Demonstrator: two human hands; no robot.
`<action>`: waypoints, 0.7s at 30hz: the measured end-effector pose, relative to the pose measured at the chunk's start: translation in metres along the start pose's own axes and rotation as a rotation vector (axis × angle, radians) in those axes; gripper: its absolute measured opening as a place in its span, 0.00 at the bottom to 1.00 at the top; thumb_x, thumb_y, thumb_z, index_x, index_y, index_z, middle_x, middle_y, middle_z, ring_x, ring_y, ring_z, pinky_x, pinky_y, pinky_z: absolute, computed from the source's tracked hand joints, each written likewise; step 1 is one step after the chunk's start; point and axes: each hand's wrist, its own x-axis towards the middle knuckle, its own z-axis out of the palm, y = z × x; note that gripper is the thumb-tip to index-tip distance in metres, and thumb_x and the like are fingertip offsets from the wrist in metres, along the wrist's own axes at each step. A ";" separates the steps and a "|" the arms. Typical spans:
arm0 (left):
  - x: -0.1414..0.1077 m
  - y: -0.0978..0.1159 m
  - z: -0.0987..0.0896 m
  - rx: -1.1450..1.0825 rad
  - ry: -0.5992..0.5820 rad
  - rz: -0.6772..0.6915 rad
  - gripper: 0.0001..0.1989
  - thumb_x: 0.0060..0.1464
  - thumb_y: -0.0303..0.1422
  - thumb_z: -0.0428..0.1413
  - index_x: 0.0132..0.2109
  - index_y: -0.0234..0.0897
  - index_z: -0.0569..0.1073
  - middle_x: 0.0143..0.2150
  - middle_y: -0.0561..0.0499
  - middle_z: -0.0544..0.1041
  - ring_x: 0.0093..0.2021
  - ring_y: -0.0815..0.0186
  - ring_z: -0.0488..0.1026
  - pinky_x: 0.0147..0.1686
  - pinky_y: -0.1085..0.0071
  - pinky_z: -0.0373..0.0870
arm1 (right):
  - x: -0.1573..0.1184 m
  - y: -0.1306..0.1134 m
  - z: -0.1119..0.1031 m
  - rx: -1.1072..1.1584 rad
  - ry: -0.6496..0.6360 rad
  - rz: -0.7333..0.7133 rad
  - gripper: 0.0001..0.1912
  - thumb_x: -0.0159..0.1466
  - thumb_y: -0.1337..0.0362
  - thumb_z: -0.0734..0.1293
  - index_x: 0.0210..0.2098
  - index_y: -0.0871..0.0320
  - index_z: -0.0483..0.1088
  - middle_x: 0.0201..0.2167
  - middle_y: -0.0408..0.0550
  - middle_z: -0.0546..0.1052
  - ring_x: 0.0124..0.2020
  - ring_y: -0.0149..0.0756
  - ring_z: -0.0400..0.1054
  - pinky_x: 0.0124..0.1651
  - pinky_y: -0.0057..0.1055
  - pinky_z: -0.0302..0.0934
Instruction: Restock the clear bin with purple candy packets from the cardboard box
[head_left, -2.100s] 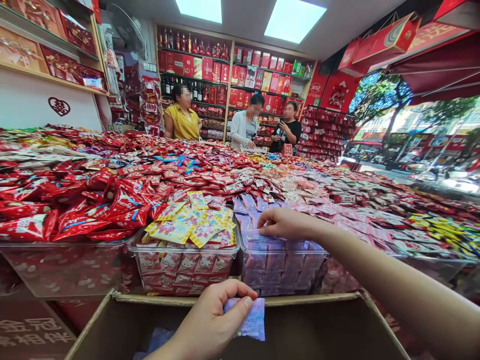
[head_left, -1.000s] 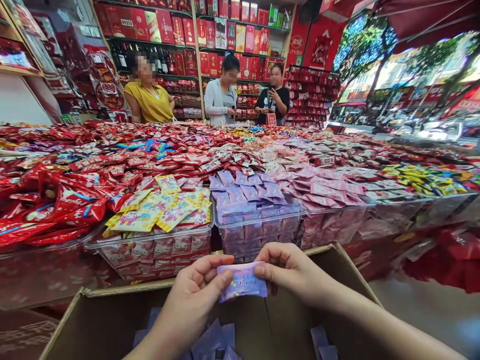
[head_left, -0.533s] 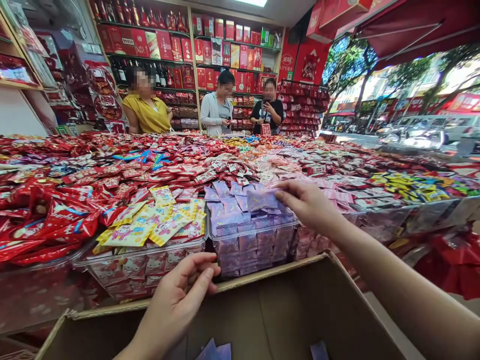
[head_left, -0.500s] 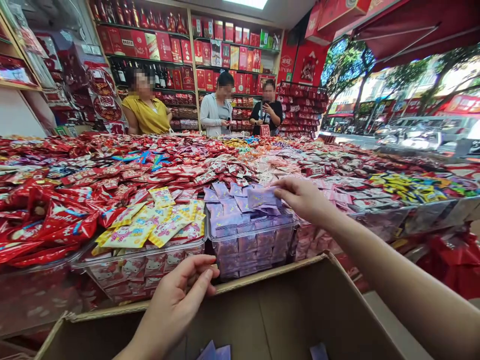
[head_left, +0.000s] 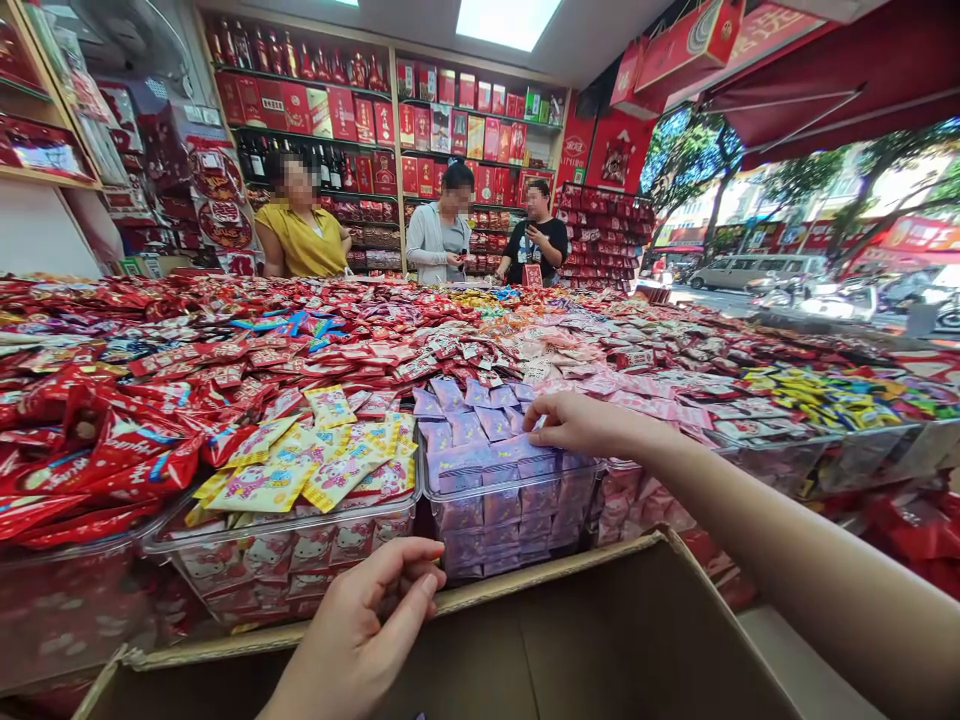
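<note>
My right hand (head_left: 566, 420) reaches over a clear plastic bin (head_left: 517, 487) of small purple candy packets (head_left: 457, 430). Its fingertips are closed on a purple packet (head_left: 517, 450) lying on the front of the top layer; the fingers partly cover it. Lower down, my left hand (head_left: 375, 620) hovers by the near edge of an open cardboard box (head_left: 585, 650). Its fingers are loosely curled, the thumb apart from the index finger, and nothing shows between them. Left of the purple packets sits another clear bin (head_left: 285, 530) with yellow and pink cartoon packets (head_left: 300, 465).
Red packets (head_left: 112, 460) heap up at the left. Pink packets (head_left: 652, 400) lie right of my right hand, with yellow ones (head_left: 810, 400) farther off. Three people stand behind the candy display, before shelves of red boxes (head_left: 337, 115). A street with vehicles shows at right.
My right hand has come down and slightly left, bringing the purple packet onto the front of the pile. My left hand keeps its curled pose. The view has tilted up a little.
</note>
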 end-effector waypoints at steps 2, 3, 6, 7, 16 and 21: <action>0.000 0.000 0.001 0.002 0.007 -0.003 0.09 0.52 0.35 0.50 0.41 0.39 0.68 0.33 0.51 0.76 0.33 0.65 0.73 0.34 0.74 0.69 | 0.000 -0.002 0.001 -0.054 -0.006 0.004 0.12 0.53 0.63 0.63 0.37 0.56 0.71 0.29 0.45 0.74 0.29 0.32 0.65 0.29 0.24 0.54; 0.000 0.001 0.002 -0.001 0.010 -0.002 0.09 0.52 0.35 0.50 0.40 0.39 0.69 0.33 0.51 0.76 0.33 0.65 0.73 0.34 0.74 0.69 | 0.001 -0.003 0.002 -0.079 -0.001 0.004 0.12 0.53 0.63 0.63 0.37 0.56 0.72 0.30 0.45 0.74 0.29 0.33 0.66 0.29 0.25 0.55; 0.001 0.002 0.003 -0.022 0.041 0.002 0.09 0.51 0.35 0.51 0.40 0.40 0.70 0.33 0.51 0.76 0.32 0.65 0.73 0.33 0.74 0.69 | 0.003 -0.004 0.005 -0.138 0.019 -0.003 0.12 0.53 0.64 0.63 0.36 0.55 0.73 0.32 0.45 0.75 0.32 0.34 0.66 0.32 0.25 0.55; 0.001 0.002 0.003 -0.028 0.046 0.002 0.09 0.50 0.35 0.51 0.39 0.40 0.70 0.33 0.52 0.76 0.31 0.65 0.73 0.32 0.74 0.69 | 0.004 -0.004 0.005 -0.150 0.023 -0.005 0.11 0.53 0.64 0.63 0.35 0.55 0.73 0.32 0.45 0.75 0.32 0.34 0.67 0.32 0.25 0.55; 0.002 0.001 -0.001 -0.065 0.018 -0.043 0.08 0.51 0.35 0.51 0.38 0.38 0.70 0.30 0.52 0.75 0.29 0.66 0.73 0.32 0.73 0.69 | -0.059 -0.048 0.017 0.128 0.034 -0.272 0.08 0.56 0.64 0.60 0.30 0.58 0.71 0.26 0.43 0.74 0.26 0.30 0.65 0.27 0.23 0.54; 0.002 0.007 0.003 -0.125 0.065 -0.073 0.07 0.48 0.34 0.52 0.34 0.37 0.71 0.29 0.52 0.75 0.29 0.65 0.72 0.30 0.73 0.69 | -0.089 -0.071 0.142 0.530 -0.527 -0.096 0.05 0.56 0.66 0.63 0.30 0.56 0.71 0.28 0.41 0.74 0.29 0.30 0.67 0.31 0.25 0.59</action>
